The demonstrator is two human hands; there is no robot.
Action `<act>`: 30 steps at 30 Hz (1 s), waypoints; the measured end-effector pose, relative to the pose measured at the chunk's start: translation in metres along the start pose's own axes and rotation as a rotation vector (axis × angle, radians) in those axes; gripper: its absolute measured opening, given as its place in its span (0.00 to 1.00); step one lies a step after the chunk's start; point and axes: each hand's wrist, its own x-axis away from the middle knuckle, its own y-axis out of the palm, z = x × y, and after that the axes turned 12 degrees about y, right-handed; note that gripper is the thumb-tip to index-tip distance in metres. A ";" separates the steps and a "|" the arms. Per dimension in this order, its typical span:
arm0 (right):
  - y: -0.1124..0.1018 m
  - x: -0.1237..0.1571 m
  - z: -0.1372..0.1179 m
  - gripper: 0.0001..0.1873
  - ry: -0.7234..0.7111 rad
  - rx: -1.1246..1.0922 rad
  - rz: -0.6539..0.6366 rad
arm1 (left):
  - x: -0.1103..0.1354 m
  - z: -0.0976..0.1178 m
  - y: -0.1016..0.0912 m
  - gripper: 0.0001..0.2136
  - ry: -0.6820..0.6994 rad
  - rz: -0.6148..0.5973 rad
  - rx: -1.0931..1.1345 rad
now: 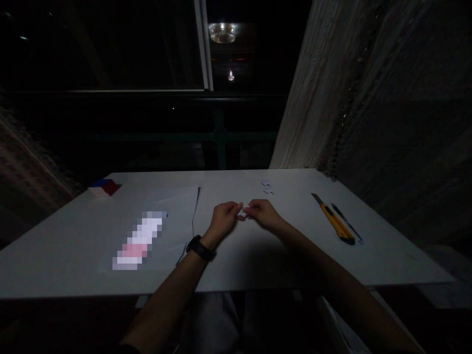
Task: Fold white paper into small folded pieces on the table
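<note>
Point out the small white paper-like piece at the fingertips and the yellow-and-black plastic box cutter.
Small white paper-like piece (pixel 242 213): head view, its exposed part.
Yellow-and-black plastic box cutter (pixel 334 222): head view, middle of its handle.

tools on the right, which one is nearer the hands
The yellow utility knife; the slim dark pen-like tool lies beyond it, farther from the right hand.

The left hand (pixel 224 217) and right hand (pixel 264 215) were bare, as were both forearms (pixel 173 295). A black wristwatch (pixel 200 249) encircled the left wrist (pixel 211 240); a dark sleeve edge (pixel 127 349) appeared at seven o'clock, dim greyish legwear (pixel 213 319) at six o'clock.
</note>
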 end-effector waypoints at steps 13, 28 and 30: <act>-0.001 -0.007 0.010 0.12 -0.095 -0.010 0.167 | 0.000 0.000 -0.004 0.14 0.091 -0.066 -0.165; 0.007 0.000 0.003 0.19 -0.023 -0.164 0.077 | 0.000 0.003 -0.002 0.11 0.229 0.014 -0.367; 0.009 0.002 0.003 0.18 -0.037 -0.120 0.087 | 0.001 0.007 -0.002 0.11 0.283 0.031 -0.449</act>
